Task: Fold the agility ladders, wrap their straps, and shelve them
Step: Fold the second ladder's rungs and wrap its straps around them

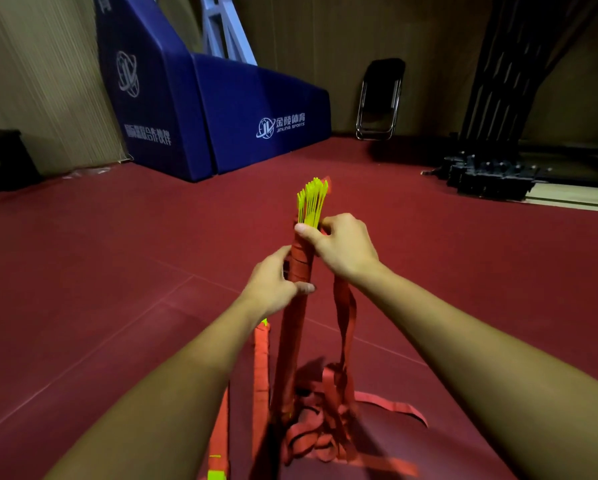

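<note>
Winding a strap round a ladder bundle.
Closed left grip clasps bundle; right grip, one o'clock, pinches strap: pull taut.

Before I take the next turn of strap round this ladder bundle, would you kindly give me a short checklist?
1. Grip of left hand on wrapped bundle: ok.
2. Grip of right hand at the top turn: ok.
3. The yellow rungs held together: ok, tips fan out.
4. The loose strap untangled: cannot tell; it ends in a heap on the floor.
5. A shelf nearby: cannot tell; none in view.
</note>
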### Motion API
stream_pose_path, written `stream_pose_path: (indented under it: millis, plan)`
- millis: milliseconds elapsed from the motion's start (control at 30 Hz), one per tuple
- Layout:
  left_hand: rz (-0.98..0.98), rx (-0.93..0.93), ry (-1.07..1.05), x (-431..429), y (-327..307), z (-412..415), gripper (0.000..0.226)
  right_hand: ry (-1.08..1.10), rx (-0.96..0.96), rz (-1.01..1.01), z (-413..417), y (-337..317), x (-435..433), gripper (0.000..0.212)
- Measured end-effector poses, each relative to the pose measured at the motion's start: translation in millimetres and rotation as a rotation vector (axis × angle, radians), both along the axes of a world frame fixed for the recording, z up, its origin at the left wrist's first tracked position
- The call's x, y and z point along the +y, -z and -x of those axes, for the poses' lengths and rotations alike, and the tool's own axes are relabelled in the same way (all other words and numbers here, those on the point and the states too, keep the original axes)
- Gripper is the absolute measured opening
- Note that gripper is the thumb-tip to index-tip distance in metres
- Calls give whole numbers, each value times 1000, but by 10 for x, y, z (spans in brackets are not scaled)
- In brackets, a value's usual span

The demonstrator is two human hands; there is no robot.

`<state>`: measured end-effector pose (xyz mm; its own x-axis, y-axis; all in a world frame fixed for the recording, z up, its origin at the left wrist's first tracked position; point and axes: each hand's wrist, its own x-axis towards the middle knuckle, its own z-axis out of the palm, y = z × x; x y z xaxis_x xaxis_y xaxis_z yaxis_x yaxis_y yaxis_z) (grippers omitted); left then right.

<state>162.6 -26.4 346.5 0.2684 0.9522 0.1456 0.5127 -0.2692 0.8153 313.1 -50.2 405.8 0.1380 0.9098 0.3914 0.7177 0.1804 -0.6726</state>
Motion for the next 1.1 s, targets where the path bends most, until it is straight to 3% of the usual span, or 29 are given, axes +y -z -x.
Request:
stream_pose_path:
  millis: [333, 400, 533, 667, 800, 900, 1000, 1100]
  plan:
    - [-238, 426, -308, -146, -94, 2, 60, 44, 115, 15, 71, 10, 38, 58]
    - [-201, 313, -240, -98, -96, 47, 55, 28, 128, -27, 93, 10, 42, 50]
    - [48, -92, 76, -2, -85, 148, 49, -23, 187, -41, 82, -29, 19, 38]
    - [11, -167, 113, 14, -14, 136, 56, -30, 214, -8, 92, 3, 32, 44]
    - [-91, -41, -32, -26, -16, 115, 61, 25, 191, 32, 97, -6, 20, 57]
    - [-160, 208, -152, -127, -74, 34, 61, 91, 177, 44, 128, 8, -18, 73]
    - [-209, 356, -236, -149, -89, -6, 55, 109, 169, 32, 137, 26, -31, 68]
    - [-200, 311, -178, -140, -121, 17, 53, 75, 158, 2, 134, -18, -41, 61]
